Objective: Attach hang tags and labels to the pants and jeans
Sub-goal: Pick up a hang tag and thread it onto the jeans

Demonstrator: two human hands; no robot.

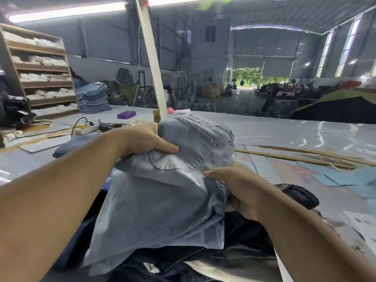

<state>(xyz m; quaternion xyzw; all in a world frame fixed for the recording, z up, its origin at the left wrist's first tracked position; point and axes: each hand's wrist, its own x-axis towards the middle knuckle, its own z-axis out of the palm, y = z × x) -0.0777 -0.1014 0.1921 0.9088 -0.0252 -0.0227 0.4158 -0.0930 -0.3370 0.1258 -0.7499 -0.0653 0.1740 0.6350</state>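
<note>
Both hands hold one folded pair of light blue jeans (175, 180), raised above a heap of dark garments (234, 251) at the near edge of the desk (284, 129).

Left hand (146, 139): grip clamped on the upper left edge of the jeans. The thumb lies flat across the denim and points toward the back pocket (183, 153); the other fingers are hidden behind the fold.

Right hand (240, 192): grip clamped on the right side of the jeans. The thumb presses on top just below the pocket, and the fingers curl under the stacked layers.

Between the two grips sits the stitched back pocket, facing up. Above the left grip the waistband end bulges upward. Below both grips the folded legs hang down onto the dark heap.

Right of the right grip: a dark strap or bag (299, 194) lying on the desk, light blue paper sheets (341, 178) and white printed sheets (262, 165) scattered about, with thin wooden strips (295, 155) beyond them.

Beyond the left grip: a pale slanted post (150, 53) rising from the desk, a purple box (126, 114), and a white power strip (86, 129) with cables. Farther left stands a stack of folded blue jeans (92, 98), beside a wooden shelf (40, 68) loaded with white bundles.
</note>
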